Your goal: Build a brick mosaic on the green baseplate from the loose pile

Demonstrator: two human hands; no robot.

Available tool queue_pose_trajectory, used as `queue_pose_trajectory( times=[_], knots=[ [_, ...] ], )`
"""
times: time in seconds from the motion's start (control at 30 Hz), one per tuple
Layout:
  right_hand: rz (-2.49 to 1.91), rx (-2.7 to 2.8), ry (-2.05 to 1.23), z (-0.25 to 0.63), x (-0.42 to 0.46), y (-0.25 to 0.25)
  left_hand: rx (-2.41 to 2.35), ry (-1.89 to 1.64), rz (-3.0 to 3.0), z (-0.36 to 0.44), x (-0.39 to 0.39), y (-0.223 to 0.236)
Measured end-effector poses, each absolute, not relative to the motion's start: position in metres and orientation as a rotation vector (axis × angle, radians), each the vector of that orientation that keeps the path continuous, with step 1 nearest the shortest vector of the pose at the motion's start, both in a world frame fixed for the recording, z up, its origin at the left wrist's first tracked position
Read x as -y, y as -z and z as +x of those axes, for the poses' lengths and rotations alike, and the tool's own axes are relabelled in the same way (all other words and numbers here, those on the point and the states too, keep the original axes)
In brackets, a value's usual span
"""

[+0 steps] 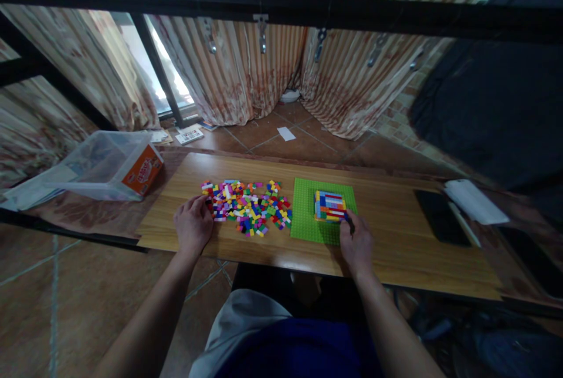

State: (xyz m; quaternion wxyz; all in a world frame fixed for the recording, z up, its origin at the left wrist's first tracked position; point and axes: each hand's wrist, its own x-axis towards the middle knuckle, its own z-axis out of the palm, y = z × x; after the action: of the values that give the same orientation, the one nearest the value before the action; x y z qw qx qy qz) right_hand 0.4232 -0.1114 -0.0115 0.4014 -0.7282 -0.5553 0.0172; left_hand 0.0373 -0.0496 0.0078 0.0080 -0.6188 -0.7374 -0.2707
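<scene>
A loose pile of small toy building bricks [246, 205] in many colours spreads over the wooden board. At the pile's left edge rests my left hand [193, 225], fingers curled in among the outermost bricks; whatever they pinch is too small to make out. To the right of the pile lies a green studded baseplate [303, 213]. On it stands a low block of stacked bricks [329, 206], striped red, blue, yellow and white on top. My right hand [357, 243] is at the block's right side, its thumb and forefinger closed against the near right corner.
A clear plastic tub [101, 166] with an orange label stands beyond the wooden board's [264, 255] left end. At the right lie a dark flat phone-like slab [441, 218] and a white item [476, 202]. A black metal bar [281, 9] crosses in front of the curtains.
</scene>
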Motion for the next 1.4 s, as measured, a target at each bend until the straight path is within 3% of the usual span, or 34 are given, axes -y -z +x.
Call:
queue_pose_trajectory(
  times=[0.83,1.13,1.4],
  knots=[
    [-1.821,1.377,-0.097,0.424,0.116,0.004,2.307,0.828,-1.922,0.038,0.05,-0.008],
    [-1.663,2.191,-0.303,0.434,0.066,-0.038,2.297,0.824,-1.917,0.037,0.05,-0.008],
    [-1.707,2.327,-0.352,0.458,0.058,-0.042,2.313,0.822,-1.934,0.038,0.052,-0.01]
  ],
)
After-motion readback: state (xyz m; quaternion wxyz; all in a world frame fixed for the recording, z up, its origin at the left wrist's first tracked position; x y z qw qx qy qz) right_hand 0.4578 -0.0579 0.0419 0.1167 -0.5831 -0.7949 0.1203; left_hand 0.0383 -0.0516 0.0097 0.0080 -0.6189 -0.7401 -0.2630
